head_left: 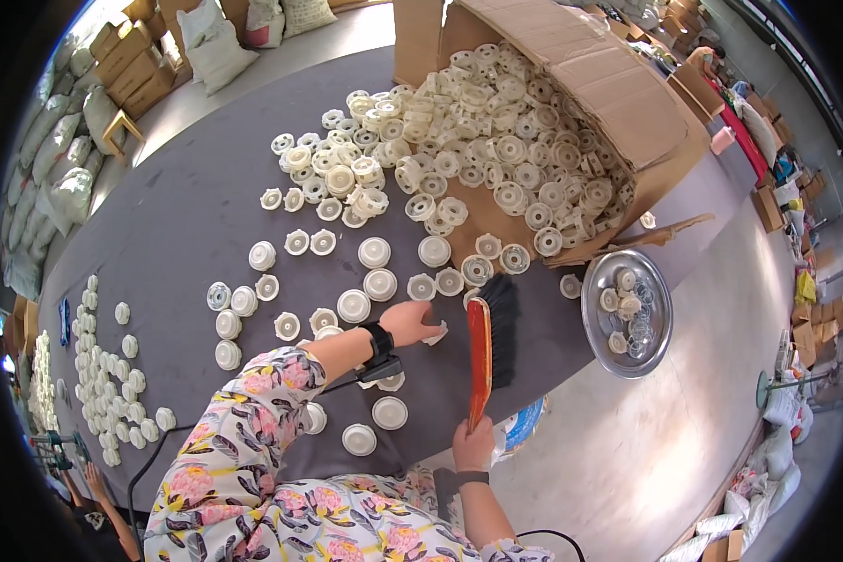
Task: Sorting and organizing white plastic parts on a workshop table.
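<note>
- Nearest the camera: floral-print sleeves, both forearms rising from the near edge over a dark grey table (197,215).
- Right hand (474,444) at the near table edge, fist closed around the orange handle of a hand brush (482,347).
- Brush long axis running near to far, handle toward the body, black bristles facing right, head lying just right of the left hand.
- Left hand (410,322) with a black wrist strap, reaching right and far, fingers curled onto a white round plastic part (436,333); firm grip or mere touch, cannot tell.
- That part sitting at the left fingertips, touching or just beside the brush's left edge; left hand nearer to it than the right.
- More white parts scattered left and far of the hand, a couple near the left wrist.
- Far: tipped cardboard box (609,94) spilling a heap of the same parts.
- Right: round metal tray (667,318) holding a few parts and rings.
</note>
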Demonstrator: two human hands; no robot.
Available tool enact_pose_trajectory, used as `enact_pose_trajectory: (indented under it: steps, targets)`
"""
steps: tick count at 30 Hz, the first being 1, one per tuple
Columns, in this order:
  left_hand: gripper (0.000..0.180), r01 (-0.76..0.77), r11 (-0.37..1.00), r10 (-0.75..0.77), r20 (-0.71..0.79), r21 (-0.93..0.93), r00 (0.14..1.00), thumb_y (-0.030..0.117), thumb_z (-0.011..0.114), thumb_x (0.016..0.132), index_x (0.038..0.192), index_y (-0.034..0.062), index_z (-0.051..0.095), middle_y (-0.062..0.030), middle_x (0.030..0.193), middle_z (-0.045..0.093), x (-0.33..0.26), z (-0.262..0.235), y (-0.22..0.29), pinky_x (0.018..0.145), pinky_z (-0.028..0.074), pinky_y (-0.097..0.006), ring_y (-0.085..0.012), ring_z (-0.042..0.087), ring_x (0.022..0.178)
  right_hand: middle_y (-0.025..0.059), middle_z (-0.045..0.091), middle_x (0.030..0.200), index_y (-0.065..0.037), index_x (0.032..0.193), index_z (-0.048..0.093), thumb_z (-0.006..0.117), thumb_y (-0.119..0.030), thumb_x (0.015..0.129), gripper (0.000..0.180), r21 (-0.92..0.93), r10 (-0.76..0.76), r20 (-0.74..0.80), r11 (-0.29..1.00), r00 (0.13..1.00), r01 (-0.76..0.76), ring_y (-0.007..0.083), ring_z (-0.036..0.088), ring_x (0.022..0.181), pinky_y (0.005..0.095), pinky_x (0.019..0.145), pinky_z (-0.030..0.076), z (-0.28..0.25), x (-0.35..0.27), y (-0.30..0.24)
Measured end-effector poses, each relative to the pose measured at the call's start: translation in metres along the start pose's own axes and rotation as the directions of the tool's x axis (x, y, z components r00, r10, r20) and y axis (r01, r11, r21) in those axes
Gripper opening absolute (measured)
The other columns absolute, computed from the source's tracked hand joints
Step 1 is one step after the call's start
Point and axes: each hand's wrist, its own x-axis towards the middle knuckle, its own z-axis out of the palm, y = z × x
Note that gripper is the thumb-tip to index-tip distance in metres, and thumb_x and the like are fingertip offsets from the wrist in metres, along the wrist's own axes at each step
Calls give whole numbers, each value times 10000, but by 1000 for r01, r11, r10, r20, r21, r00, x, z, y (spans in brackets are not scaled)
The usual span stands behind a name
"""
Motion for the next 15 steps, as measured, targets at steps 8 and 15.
enact_pose_trajectory:
  steps: [8, 15]
  targets:
    - [247, -383, 774, 460, -33, 504, 887, 204, 586, 776, 992, 83, 591, -74, 878, 539, -1, 15, -5, 733, 436, -369, -243, 560, 874, 214, 573, 857, -17, 973, 508, 564, -154, 800, 228, 48, 18, -4, 999, 1000, -18, 421, 566, 786, 482, 678, 449, 0, -1, 1]
    - [398, -369, 816, 398, 31, 445, 917, 361, 623, 778, 1031, 60, 562, -101, 898, 526, -22, 27, -11, 739, 438, -383, -272, 552, 872, 181, 556, 811, -18, 948, 521, 580, -147, 780, 220, 39, 11, -50, 999, 999, -9, 395, 565, 734, 471, 634, 453, 2, -3, 1]
